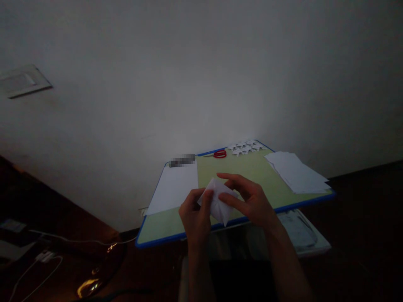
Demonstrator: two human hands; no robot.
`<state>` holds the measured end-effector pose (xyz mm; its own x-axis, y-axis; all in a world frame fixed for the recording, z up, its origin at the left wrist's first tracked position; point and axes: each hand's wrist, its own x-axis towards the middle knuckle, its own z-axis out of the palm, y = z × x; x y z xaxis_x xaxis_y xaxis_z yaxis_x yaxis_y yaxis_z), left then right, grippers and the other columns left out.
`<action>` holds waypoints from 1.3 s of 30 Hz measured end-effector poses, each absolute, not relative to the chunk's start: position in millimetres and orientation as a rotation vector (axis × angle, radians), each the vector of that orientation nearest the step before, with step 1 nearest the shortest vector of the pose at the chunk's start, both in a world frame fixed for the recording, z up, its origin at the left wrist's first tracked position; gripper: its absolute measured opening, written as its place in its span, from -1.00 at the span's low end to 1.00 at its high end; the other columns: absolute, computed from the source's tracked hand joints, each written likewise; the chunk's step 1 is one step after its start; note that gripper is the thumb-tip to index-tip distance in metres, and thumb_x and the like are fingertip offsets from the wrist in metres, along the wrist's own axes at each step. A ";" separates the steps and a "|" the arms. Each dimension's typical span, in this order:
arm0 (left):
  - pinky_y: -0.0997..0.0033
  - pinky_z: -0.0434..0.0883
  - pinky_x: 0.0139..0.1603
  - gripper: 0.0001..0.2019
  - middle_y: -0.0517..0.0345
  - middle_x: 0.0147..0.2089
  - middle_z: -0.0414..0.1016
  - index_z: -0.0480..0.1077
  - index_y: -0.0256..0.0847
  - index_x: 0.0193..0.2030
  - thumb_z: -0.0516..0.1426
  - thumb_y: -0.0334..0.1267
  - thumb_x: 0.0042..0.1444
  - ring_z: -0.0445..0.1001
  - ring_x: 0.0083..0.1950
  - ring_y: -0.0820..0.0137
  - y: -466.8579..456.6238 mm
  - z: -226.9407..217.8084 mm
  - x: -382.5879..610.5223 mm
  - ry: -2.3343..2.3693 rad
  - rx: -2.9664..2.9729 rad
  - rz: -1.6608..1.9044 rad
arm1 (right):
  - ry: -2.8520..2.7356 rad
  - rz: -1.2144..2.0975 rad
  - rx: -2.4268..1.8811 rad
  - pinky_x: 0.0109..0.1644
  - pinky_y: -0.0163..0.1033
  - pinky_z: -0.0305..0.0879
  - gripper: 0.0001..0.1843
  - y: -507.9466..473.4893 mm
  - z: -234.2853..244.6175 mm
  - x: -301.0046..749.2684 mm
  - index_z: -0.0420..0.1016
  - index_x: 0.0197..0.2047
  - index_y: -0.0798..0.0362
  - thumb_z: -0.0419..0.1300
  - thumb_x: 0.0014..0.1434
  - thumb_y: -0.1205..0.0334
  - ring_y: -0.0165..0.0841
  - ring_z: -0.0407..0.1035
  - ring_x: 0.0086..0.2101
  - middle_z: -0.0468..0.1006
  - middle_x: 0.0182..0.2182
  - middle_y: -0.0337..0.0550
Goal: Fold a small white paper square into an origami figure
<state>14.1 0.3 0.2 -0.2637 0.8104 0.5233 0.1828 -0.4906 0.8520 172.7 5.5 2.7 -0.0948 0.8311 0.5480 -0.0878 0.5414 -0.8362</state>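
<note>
Both my hands hold a folded white paper piece [218, 204] just above the near edge of a green board with a blue rim [252, 167]. My left hand [195, 216] pinches its left side with thumb and fingers curled. My right hand [248, 199] grips its right side, with the forefinger stretched over the top and the other fingers closed on the paper. The paper's lower point hangs down over the board's blue edge.
On the board lie a white sheet [176, 186] at the left, a stack of white sheets [296, 172] at the right, red-handled scissors [218, 154] and several small folded white paper shapes [247, 147] at the far edge. White cables [47, 258] run at lower left. A white wall stands behind.
</note>
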 end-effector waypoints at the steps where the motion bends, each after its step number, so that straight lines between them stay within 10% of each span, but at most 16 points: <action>1: 0.56 0.29 -0.53 -0.70 0.20 -0.48 0.55 0.58 -0.23 -0.36 0.32 -0.02 0.18 0.39 -0.50 0.47 -0.2 0.4 14.2 1.226 1.529 1.817 | -1.466 0.909 -0.663 -0.14 -0.25 0.40 -0.44 5.6 3.0 171.6 0.53 0.25 -0.10 0.43 0.19 0.21 -0.37 0.46 -0.25 0.55 -0.27 -0.26; 17: 0.54 0.27 -0.54 -0.60 0.23 -0.53 0.42 0.50 -0.22 -0.41 0.28 0.08 0.24 0.32 -0.52 0.48 1.8 -1.9 8.3 1.076 1.569 1.728 | -1.389 0.999 -0.698 -0.27 -0.28 0.40 -0.37 4.2 7.3 171.0 0.53 0.20 -0.05 0.53 0.05 0.20 -0.37 0.44 -0.37 0.56 -0.38 -0.30; 25: 0.58 0.34 -0.54 -0.66 0.24 -0.50 0.48 0.50 -0.23 -0.33 0.36 0.03 0.17 0.38 -0.53 0.50 7.4 -5.9 3.9 0.997 1.478 1.649 | -1.355 0.978 -0.631 0.00 -0.20 0.50 -0.67 9.6 1.8 170.3 0.61 0.07 -0.08 0.41 0.23 0.14 -0.29 0.55 -0.11 0.63 -0.06 -0.13; 31: 0.41 0.54 -0.22 -0.67 0.06 -0.23 0.63 0.55 -0.22 -0.10 0.42 -0.07 0.11 0.59 -0.23 0.32 7.2 -6.9 3.1 0.921 1.516 1.637 | -1.347 1.018 -0.643 -0.12 -0.24 0.49 -0.41 7.1 3.3 173.0 0.48 0.26 -0.07 0.45 0.18 0.16 -0.32 0.53 -0.22 0.62 -0.19 -0.17; 39: 0.58 0.38 -0.47 -0.69 0.26 -0.46 0.53 0.55 -0.19 -0.13 0.43 -0.09 0.08 0.48 -0.48 0.48 6.9 -2.5 11.2 1.065 1.360 1.821 | -1.392 0.992 -0.653 -0.02 -0.21 0.49 -0.26 7.8 2.1 173.8 0.42 0.33 -0.10 0.51 0.10 0.19 -0.30 0.53 -0.14 0.60 -0.11 -0.16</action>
<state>11.2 6.9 -2.5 -0.2763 0.8440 0.4596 -0.0130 -0.4815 0.8764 173.8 7.8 2.1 -0.0960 0.8653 0.4919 -0.1831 0.4704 -0.8632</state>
